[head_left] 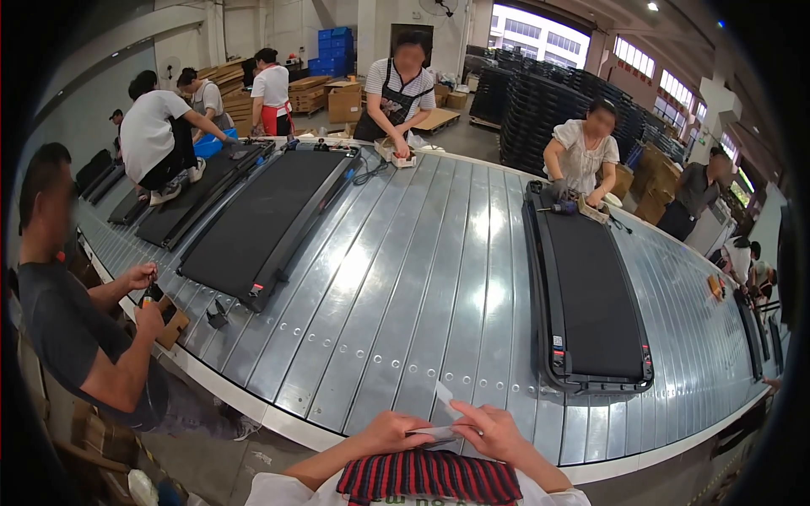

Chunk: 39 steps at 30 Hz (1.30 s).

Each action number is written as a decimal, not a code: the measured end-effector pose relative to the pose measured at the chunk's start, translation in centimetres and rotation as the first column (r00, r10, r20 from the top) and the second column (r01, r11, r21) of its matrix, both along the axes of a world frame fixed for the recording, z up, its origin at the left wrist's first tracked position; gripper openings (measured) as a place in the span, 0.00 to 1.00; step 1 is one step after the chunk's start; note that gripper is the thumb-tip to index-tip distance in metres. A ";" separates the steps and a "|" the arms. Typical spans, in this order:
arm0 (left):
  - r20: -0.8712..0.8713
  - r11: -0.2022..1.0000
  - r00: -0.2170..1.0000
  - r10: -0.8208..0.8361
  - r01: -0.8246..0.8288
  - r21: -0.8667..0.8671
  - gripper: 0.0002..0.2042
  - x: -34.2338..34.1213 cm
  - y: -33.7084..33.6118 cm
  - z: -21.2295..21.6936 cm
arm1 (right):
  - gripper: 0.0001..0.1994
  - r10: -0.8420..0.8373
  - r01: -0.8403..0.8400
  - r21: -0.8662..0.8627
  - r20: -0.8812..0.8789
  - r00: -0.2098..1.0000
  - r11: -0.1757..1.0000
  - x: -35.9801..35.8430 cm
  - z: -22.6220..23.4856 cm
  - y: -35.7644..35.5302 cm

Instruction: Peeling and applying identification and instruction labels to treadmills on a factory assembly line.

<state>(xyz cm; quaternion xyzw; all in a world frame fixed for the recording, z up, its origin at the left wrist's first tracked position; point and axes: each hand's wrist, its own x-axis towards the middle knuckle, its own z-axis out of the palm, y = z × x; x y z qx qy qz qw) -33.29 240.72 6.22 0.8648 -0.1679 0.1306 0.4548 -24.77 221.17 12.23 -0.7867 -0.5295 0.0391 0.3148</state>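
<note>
Hands meet at six o'clock: left hand (390, 432) and right hand (494, 430) pinch a thin white strip (440, 432); black treadmill (591, 305) at three o'clock lies untouched.

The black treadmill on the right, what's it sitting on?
The black treadmill lies flat on a wide conveyor of grey metal slats. The slats show all around it. The part of the conveyor right beneath the treadmill is covered, so anything there is hidden.
</note>
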 end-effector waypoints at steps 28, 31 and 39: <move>-0.135 0.950 0.991 -0.011 0.053 0.309 0.13 -3.1 3.5 -3.5 | 0.35 -0.009 -0.077 -0.296 -0.278 0.960 0.952 -0.6 -3.2 2.4; -0.167 0.951 0.986 -0.009 0.060 0.303 0.14 -3.4 3.5 -3.1 | 0.35 0.003 -0.088 -0.279 -0.290 0.957 0.956 -0.7 -3.5 2.4; -0.180 0.949 0.983 0.033 0.025 0.314 0.14 -4.6 3.9 -3.2 | 0.34 0.043 -0.116 -0.221 -0.310 0.950 0.968 -1.2 -4.5 2.9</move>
